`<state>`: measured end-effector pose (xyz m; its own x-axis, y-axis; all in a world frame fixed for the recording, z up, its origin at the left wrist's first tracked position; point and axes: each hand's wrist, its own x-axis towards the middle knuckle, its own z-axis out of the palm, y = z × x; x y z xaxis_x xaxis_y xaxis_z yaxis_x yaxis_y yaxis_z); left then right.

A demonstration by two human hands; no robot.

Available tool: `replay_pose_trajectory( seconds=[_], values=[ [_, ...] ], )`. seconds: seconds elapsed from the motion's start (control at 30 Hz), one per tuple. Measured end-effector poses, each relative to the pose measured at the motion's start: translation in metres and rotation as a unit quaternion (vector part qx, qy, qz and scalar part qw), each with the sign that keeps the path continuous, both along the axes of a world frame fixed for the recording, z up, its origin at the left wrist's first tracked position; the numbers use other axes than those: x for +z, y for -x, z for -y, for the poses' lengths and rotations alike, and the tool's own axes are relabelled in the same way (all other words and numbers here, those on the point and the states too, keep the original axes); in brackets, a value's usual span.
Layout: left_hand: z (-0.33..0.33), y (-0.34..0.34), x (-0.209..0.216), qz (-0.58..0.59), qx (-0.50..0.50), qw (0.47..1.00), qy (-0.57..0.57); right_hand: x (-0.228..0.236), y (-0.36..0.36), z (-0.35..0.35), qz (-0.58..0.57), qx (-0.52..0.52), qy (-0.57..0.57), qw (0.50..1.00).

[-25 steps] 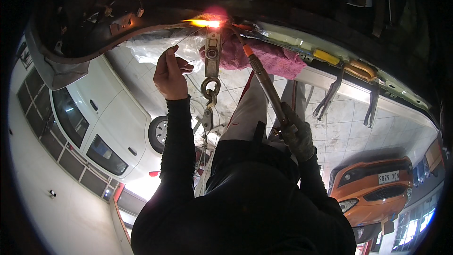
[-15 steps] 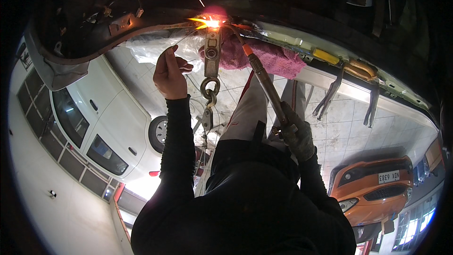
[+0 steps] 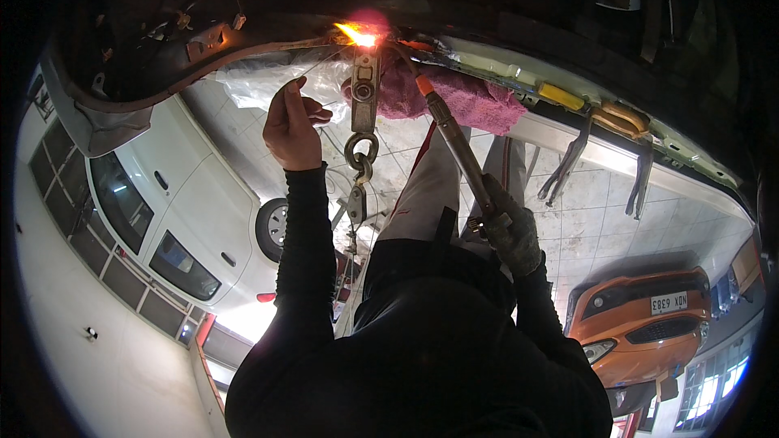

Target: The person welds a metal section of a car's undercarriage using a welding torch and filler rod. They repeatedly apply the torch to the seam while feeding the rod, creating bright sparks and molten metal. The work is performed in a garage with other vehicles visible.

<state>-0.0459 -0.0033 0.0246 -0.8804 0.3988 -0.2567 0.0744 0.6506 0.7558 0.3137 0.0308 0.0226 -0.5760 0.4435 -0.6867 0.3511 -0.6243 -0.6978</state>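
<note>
My bare left hand (image 3: 294,126) pinches a thin metal rod (image 3: 326,59), its far end reaching toward a bright orange flame (image 3: 362,36) at the edge of a dark car body panel (image 3: 268,12). In my gloved right hand (image 3: 513,235) is a gas torch (image 3: 458,146), its bent tip pointing at the same glowing spot. Between my hands a steel pull clamp (image 3: 364,93) hangs from the panel edge just below the flame. A metal hook and chain link (image 3: 361,154) join it to a cable. The glare hides the heated metal itself.
A pink towel (image 3: 462,96) and clear plastic sheet (image 3: 268,77) lie behind the clamp. Pliers-like clamps (image 3: 568,158) and a yellow-handled tool (image 3: 560,96) sit along the sill at right. A white car (image 3: 191,195) stands left, an orange car (image 3: 641,324) lower right.
The flame has become smaller, and the sparks flying left and up from it are gone. Both hands, the rod and the torch hold nearly the same place.
</note>
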Motion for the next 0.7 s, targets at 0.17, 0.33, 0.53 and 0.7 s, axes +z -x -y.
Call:
replay_pose_trajectory(
  seconds=[0.17, 0.33, 0.53, 0.7],
  values=[
    [-0.0004, -0.0004, -0.0001, -0.004, 0.003, 1.000, 0.000, 0.0005, 0.0003, 0.0000, -0.002, -0.010, 0.007, 1.000],
    [0.0020, 0.0022, -0.0009, -0.009, 0.000, 1.000, -0.017, 0.0000, 0.0000, -0.0012, -0.006, 0.003, 0.020, 1.000],
    [0.0017, 0.0018, 0.0000, -0.004, 0.008, 1.000, -0.021, -0.0011, -0.0059, -0.0052, -0.026, 0.010, 0.066, 0.997],
    [0.0018, 0.0023, -0.0008, -0.004, 0.006, 1.000, -0.017, 0.0012, -0.0037, -0.0068, -0.025, 0.003, 0.066, 0.998]
  ],
)
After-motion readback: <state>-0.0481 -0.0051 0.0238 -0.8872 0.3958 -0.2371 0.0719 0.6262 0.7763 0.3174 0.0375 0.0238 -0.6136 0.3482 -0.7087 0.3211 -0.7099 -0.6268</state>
